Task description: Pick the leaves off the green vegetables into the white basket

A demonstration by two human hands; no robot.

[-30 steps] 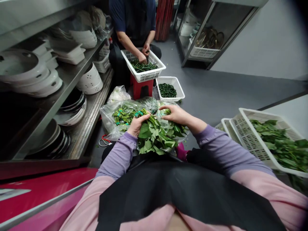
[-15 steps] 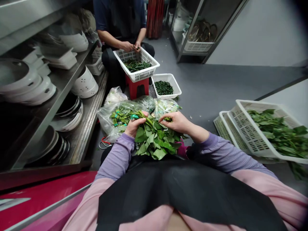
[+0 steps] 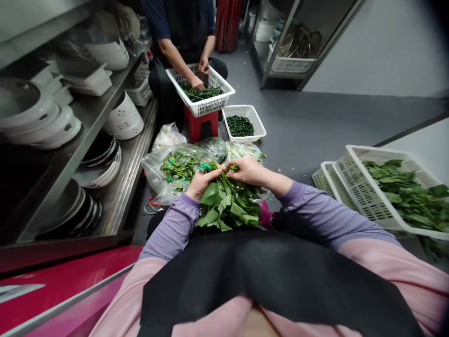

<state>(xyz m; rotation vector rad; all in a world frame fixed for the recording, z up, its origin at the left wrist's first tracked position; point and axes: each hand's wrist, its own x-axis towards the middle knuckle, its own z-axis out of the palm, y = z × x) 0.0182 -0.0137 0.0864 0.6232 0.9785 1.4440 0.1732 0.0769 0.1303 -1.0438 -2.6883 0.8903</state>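
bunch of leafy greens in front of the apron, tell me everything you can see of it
The bunch of leafy greens has slender light-green stems and broad, darker leaves. A teal tie shows near the stem end. The left grip holds the stems; the right grip touches them. The leaves hang toward the black apron; whether they rest on it is unclear.

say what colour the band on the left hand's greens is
The band is bluish green, best seen in the head view.

Gray floor [image 3: 298,126] beside metal shelving [image 3: 131,175].
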